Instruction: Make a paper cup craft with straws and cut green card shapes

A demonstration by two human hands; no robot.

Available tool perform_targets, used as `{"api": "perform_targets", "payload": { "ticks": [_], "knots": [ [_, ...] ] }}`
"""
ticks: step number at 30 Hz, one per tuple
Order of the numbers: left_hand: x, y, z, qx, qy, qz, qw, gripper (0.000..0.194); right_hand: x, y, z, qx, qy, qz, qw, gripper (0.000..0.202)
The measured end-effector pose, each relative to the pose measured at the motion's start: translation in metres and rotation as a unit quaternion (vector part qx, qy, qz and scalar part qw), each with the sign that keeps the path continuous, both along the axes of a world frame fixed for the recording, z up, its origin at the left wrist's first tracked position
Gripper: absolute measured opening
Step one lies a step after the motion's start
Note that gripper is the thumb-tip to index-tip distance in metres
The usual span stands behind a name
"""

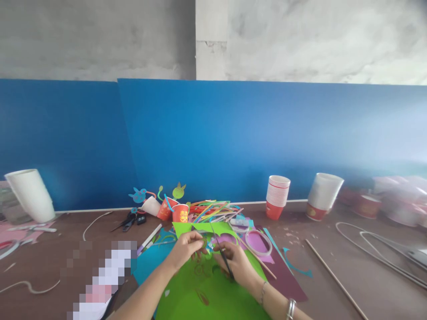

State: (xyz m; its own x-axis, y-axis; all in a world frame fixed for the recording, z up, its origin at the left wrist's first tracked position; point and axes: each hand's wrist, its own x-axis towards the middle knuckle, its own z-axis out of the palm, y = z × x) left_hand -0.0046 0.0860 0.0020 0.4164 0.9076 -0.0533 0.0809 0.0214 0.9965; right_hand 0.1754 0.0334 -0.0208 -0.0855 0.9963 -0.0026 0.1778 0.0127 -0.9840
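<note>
My right hand (238,266) is closed around dark-handled scissors (224,261), whose thin blades point up and away from me. Opposite it, my left hand (187,250) pinches a small piece of paper (204,242), greenish and too small to make out well. The hands are close together but apart. Beneath both lies a large green sheet of paper (213,293), with some small reddish scraps on it. Just beyond the fingers is another green sheet (218,228) with cut-out curves in its edge.
Paper cups with animal cut-outs (180,213) stand at the back, beside a heap of colored sticks (213,210). Stacked red cups (274,209) are right of it. A tape ring (258,242), purple paper (287,278), a wooden stick (333,278) and black scissors (128,221) lie around.
</note>
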Motion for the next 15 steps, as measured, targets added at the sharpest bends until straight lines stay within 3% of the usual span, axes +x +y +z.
{"api": "perform_targets", "payload": {
  "ticks": [5, 15],
  "knots": [
    [0.001, -0.004, 0.003, -0.016, -0.033, -0.002, 0.999, 0.021, 0.001, -0.002, 0.002, -0.024, 0.000, 0.076, 0.997, 0.023],
    [0.004, -0.012, 0.011, -0.051, -0.080, 0.003, 0.995, 0.021, 0.002, -0.003, 0.005, -0.036, -0.011, 0.094, 0.995, 0.023]
  ]
}}
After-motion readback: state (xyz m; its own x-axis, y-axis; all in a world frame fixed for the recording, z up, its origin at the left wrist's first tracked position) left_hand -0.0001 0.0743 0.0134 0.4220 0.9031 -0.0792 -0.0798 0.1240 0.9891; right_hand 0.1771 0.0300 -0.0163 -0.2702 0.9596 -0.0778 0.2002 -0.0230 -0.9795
